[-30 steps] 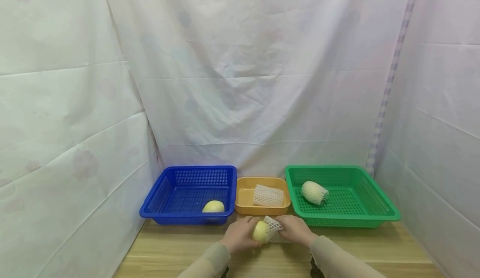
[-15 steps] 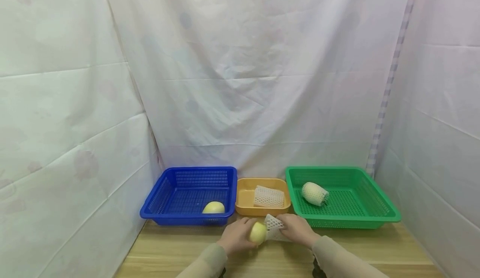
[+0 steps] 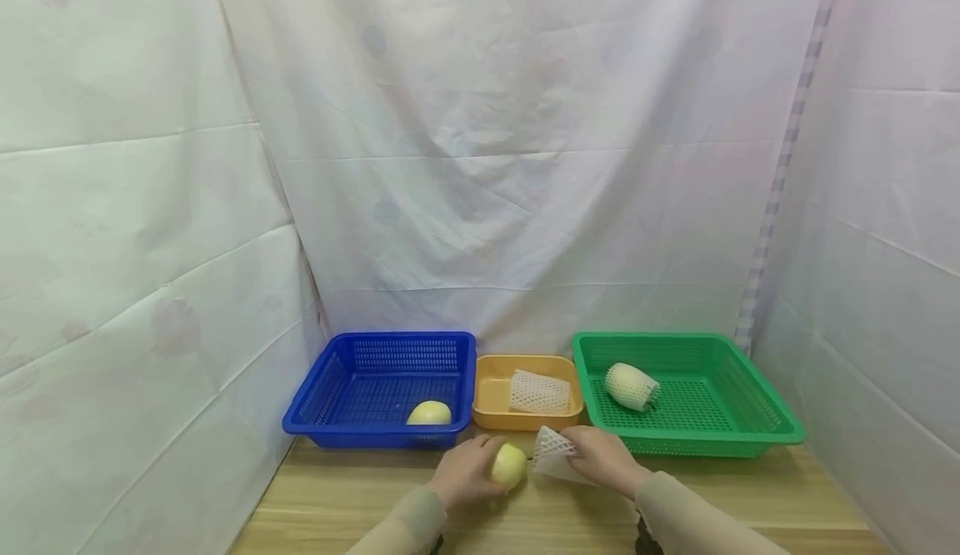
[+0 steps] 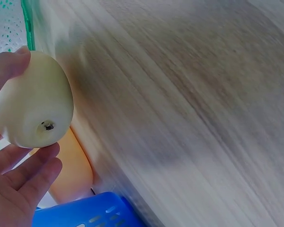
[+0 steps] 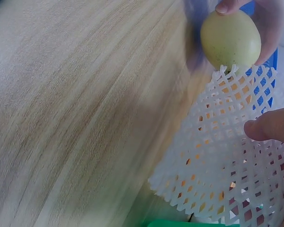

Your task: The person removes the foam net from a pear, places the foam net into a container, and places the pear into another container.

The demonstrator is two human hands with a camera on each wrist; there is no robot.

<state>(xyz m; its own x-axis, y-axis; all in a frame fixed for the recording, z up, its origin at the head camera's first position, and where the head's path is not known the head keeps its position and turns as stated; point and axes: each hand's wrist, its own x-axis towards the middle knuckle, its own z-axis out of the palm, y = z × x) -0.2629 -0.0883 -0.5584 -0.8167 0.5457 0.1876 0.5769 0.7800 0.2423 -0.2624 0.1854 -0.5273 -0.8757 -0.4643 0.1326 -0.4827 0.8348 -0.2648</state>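
Note:
My left hand [image 3: 467,470] grips a pale yellow pear [image 3: 509,466], thumb on one side and fingers on the other. In the left wrist view the pear [image 4: 35,101] shows its dark blossom end, and its thin stem points toward the right hand in the head view. My right hand [image 3: 603,457] pinches a white foam fruit net [image 3: 553,455], a mesh sleeve with its mouth toward the pear. In the right wrist view the net [image 5: 227,146] spreads wide under the thumb, its toothed rim overlapping the pear's lower end.
A blue basket [image 3: 300,422] at the left holds a bare pear [image 3: 430,412]. The small orange tray [image 3: 491,423] in the middle holds another foam net [image 3: 539,392]. At the right, a green basket [image 3: 757,432] holds a netted pear [image 3: 631,386]. White cloth hangs behind and at both sides.
The pear has come out of the net's mouth. My left hand has moved left with it, while my right hand has drawn the net slightly right.

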